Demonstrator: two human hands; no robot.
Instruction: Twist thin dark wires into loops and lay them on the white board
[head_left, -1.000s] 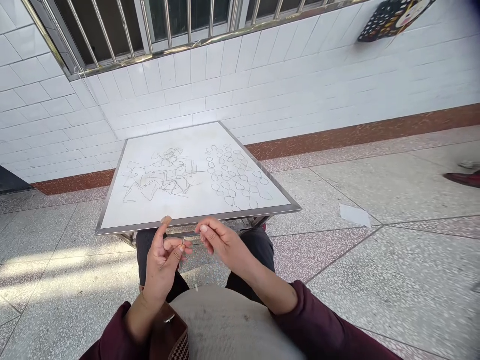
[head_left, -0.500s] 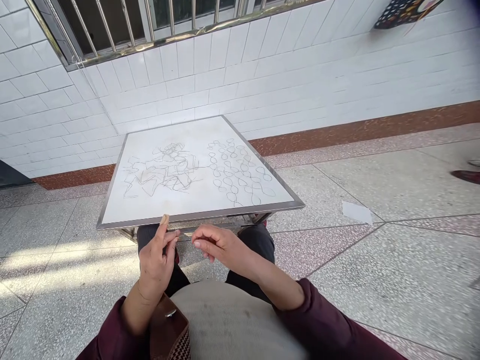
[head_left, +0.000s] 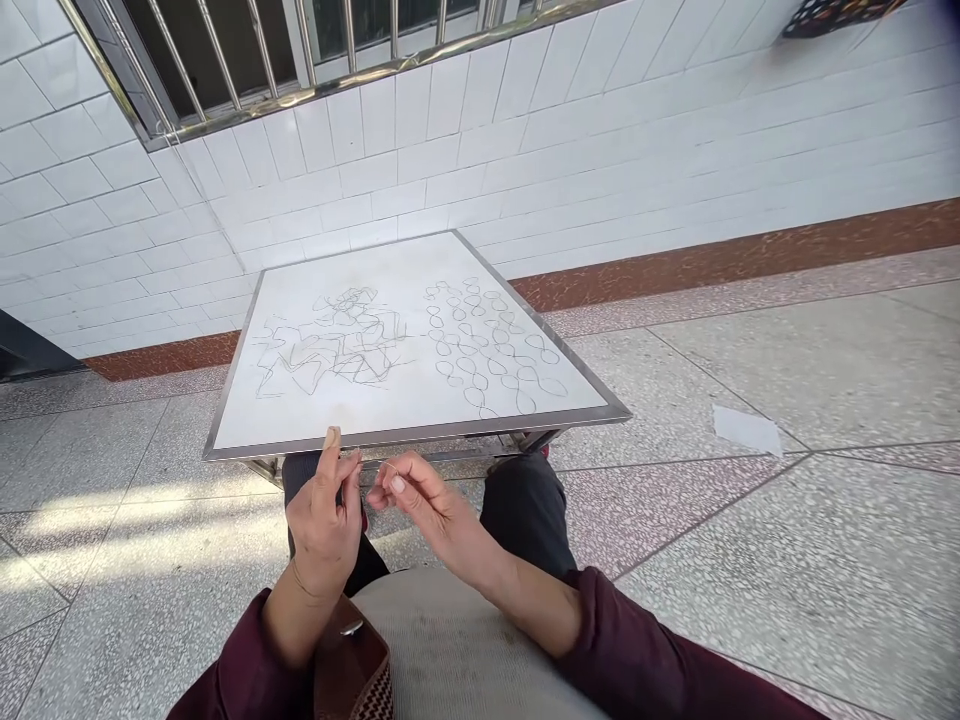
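Over my lap, just in front of the near edge of a white-topped table (head_left: 420, 405), both hands work close together. My left hand (head_left: 324, 525) pinches with thumb and finger, one finger pointing up at the table edge. The thumb and forefinger of my right hand (head_left: 446, 520) are pressed together. A thin wire (head_left: 384, 463) shows faintly between the two sets of fingertips; its ends are hidden. On the tabletop, a tangle of thin zigzag wires (head_left: 337, 345) lies at the left. To the right are wavy wires (head_left: 487, 345) laid out in rows of loops.
A white tiled wall (head_left: 420, 150) and a barred window (head_left: 277, 50) stand behind the table. My knees are under its near edge. A brown bag (head_left: 349, 660) rests on my lap at the left. A white paper scrap (head_left: 746, 430) lies on the speckled floor.
My right hand has turned, and its fingertips have come slightly closer to my left hand. The view has shifted a little; the wires on the table look unchanged.
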